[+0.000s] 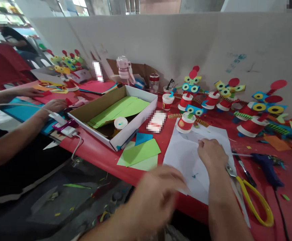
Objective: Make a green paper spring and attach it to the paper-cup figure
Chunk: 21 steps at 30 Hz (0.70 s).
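Note:
My left hand (161, 192) is smeared by motion above the table's front edge, left of the white paper sheets (181, 150); its finger state is unclear. On those sheets rests my right hand (213, 153), fingers curled in, and whatever they may pinch is hidden. Just beyond it, a red-and-white paper cup figure (185, 124) with blue-and-yellow eyes and folded paper arms stands upright at the sheets' far edge. Yellow-handled scissors (257, 206) lie beside my right wrist, partly covered by it. A black marker (245, 170) and a blue glue gun (267, 167) lie farther right.
A white cardboard box (135, 129) holds green paper and a cup. Green paper pieces (142, 152) lie before it. Several finished cup figures (253, 124) line the partition. At left, another person's hands (57, 105) work over coloured paper. The glue gun's cord (281, 211) trails forward.

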Tool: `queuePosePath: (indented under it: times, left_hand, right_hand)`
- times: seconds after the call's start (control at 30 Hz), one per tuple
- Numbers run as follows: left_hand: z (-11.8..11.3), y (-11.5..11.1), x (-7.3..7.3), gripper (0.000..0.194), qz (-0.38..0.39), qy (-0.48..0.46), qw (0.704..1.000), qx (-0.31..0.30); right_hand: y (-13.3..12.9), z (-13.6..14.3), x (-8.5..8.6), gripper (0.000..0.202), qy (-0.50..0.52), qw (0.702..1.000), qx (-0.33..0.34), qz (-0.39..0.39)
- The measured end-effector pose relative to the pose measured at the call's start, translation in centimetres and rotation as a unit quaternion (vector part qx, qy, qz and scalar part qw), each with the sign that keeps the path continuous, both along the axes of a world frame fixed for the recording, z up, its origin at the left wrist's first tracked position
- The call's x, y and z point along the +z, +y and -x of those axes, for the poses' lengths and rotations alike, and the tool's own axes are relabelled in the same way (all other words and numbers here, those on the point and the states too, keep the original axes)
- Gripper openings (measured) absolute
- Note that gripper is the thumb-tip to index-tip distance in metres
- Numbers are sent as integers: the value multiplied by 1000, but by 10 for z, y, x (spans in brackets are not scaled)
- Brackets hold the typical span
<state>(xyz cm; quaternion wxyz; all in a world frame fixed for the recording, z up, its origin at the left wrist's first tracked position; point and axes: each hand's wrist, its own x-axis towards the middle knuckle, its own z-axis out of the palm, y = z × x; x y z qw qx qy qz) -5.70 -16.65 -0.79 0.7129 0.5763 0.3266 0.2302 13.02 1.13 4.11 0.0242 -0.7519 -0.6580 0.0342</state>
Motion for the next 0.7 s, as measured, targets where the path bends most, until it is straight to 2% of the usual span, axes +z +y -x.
queuePosePath:
  times: [0.03, 0.07, 0.1, 0.13, 0.2, 0.27, 0.37, 0.53, 0.7]
  left_hand:
    - [15, 20, 11, 45, -81, 165, 969, 165]
    - [28, 37, 20, 45, -156, 308, 891, 294]
    - [40, 51, 25, 43, -218, 410, 809, 360]
    - [49, 61, 26, 39, -262, 480, 747, 379]
    - [61, 72, 21, 35, -296, 547, 689, 371]
    - [68, 76, 10, 36, -305, 568, 672, 364]
    - [73, 76, -2, 30, -305, 558, 675, 374]
    - [71, 79, 0, 25, -289, 544, 673, 410]
    - [69, 87, 1, 20, -319, 504, 680, 427]
  right_hand:
    - [-1, 3, 0, 38, 2, 1000, 7, -2]
    - [-2, 6, -1, 36, 9, 1000, 18, 0]
    - [-3, 10, -3, 34, 23, 999, 31, 3]
    - [-5, 14, -4, 31, 44, 998, 48, 7]
    - [-7, 23, -8, 24, 101, 991, 91, 2]
    - [-9, 30, -12, 19, 149, 980, 128, -14]
    - [-12, 36, -17, 19, 174, 972, 156, -29]
    - [-17, 44, -22, 18, 200, 957, 208, -20]
    - [-22, 49, -22, 23, 179, 956, 231, 3]
